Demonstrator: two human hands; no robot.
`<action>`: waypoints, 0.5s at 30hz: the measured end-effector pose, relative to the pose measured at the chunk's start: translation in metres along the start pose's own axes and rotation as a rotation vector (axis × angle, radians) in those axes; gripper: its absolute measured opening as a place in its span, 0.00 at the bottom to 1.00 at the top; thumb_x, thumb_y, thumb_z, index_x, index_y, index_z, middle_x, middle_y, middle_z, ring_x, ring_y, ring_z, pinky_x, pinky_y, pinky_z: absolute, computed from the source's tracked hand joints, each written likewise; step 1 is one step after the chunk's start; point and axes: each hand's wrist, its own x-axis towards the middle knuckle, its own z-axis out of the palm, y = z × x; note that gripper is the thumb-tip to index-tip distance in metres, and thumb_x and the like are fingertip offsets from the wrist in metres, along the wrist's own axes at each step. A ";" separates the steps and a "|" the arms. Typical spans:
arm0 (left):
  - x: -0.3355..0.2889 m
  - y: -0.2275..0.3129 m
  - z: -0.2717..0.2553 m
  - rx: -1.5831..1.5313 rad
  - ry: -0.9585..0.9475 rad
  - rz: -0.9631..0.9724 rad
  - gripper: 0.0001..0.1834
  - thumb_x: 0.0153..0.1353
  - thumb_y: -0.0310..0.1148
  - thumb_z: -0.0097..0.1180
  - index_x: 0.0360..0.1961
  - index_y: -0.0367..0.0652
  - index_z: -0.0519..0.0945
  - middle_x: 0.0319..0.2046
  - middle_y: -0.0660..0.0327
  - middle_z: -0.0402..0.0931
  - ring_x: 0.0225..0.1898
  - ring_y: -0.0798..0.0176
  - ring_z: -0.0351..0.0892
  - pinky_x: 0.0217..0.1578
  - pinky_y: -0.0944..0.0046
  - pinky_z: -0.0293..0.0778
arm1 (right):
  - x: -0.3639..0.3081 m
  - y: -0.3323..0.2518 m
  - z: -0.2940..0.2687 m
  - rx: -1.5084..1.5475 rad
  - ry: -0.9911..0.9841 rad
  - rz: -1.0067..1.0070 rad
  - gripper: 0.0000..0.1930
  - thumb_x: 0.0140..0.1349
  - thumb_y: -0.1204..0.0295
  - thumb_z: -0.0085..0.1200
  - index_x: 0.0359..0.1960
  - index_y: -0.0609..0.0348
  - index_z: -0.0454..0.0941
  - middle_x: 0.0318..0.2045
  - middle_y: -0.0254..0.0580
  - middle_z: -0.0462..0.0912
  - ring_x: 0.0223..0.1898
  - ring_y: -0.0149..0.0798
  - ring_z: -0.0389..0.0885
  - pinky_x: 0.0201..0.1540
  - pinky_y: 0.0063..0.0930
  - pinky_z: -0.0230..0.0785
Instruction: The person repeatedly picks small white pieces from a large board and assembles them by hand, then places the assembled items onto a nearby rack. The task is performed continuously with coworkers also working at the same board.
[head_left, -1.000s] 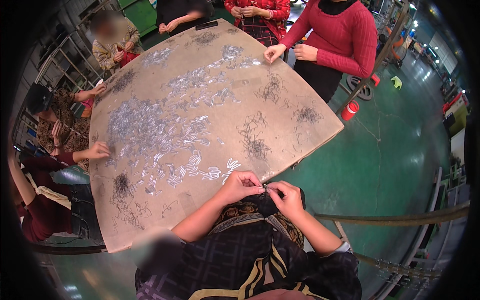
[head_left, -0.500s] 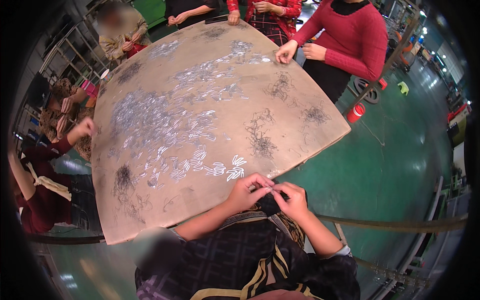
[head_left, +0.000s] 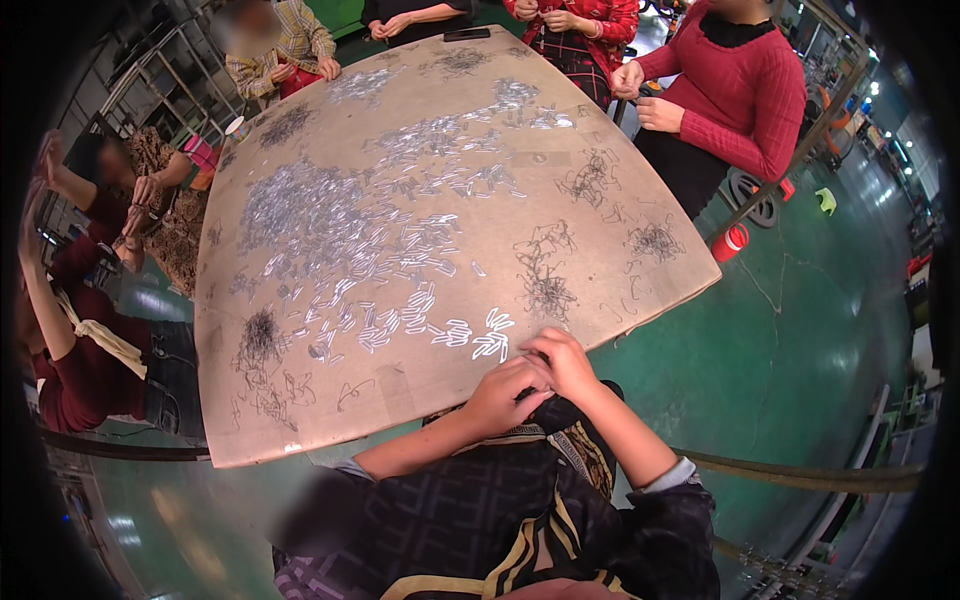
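Note:
My left hand (head_left: 506, 398) is closed at the near edge of the table, fingertips bent together; what they hold is too small to make out. Right beside it, my right hand (head_left: 565, 365) has curled fingers reaching over the left fingertips, and its grip is mostly hidden. Just beyond both hands lies a small group of shiny, narrow metal loops (head_left: 491, 336). Further up the brown tabletop (head_left: 440, 385) spreads a large scatter of similar shiny pieces (head_left: 310, 205). Thin dark wire hooks (head_left: 548, 290) lie tangled in a pile ahead of my right hand.
More dark wire piles (head_left: 262, 335) sit at the table's left and right. Several people stand or sit around it, one in a red sweater (head_left: 745, 90). A dark phone (head_left: 466, 34) lies at the far edge. A red container (head_left: 731, 242) is beyond the right edge.
My right hand has moved up and left, over my left fingertips. The red-sweatered person's hand has lifted off the table. At the left, a person's arm has swung back. The view has shifted slightly.

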 end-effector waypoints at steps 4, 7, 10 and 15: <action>-0.003 -0.003 -0.002 0.030 0.015 0.087 0.11 0.50 0.20 0.65 0.29 0.42 0.74 0.33 0.59 0.81 0.37 0.56 0.79 0.41 0.60 0.73 | 0.014 0.007 0.024 -0.097 -0.023 -0.042 0.11 0.47 0.70 0.66 0.33 0.54 0.83 0.28 0.41 0.77 0.37 0.47 0.77 0.42 0.39 0.66; -0.006 0.000 -0.003 0.041 0.016 0.096 0.11 0.50 0.20 0.65 0.29 0.42 0.74 0.33 0.59 0.81 0.37 0.56 0.79 0.41 0.59 0.72 | 0.017 0.007 0.041 -0.117 -0.033 0.077 0.12 0.44 0.68 0.68 0.31 0.53 0.81 0.28 0.39 0.77 0.38 0.46 0.77 0.43 0.39 0.64; -0.008 0.002 -0.003 0.022 0.036 0.071 0.11 0.50 0.19 0.65 0.29 0.42 0.74 0.33 0.59 0.81 0.36 0.57 0.79 0.40 0.59 0.72 | 0.021 0.002 0.040 -0.120 -0.100 0.149 0.12 0.44 0.67 0.68 0.30 0.53 0.79 0.29 0.39 0.78 0.40 0.47 0.77 0.44 0.39 0.63; -0.004 0.002 -0.006 0.011 0.045 0.107 0.11 0.50 0.19 0.64 0.29 0.41 0.74 0.32 0.58 0.81 0.35 0.57 0.79 0.40 0.59 0.72 | 0.021 0.005 0.040 -0.144 -0.085 0.206 0.14 0.44 0.64 0.70 0.31 0.53 0.79 0.33 0.40 0.79 0.42 0.47 0.78 0.45 0.40 0.63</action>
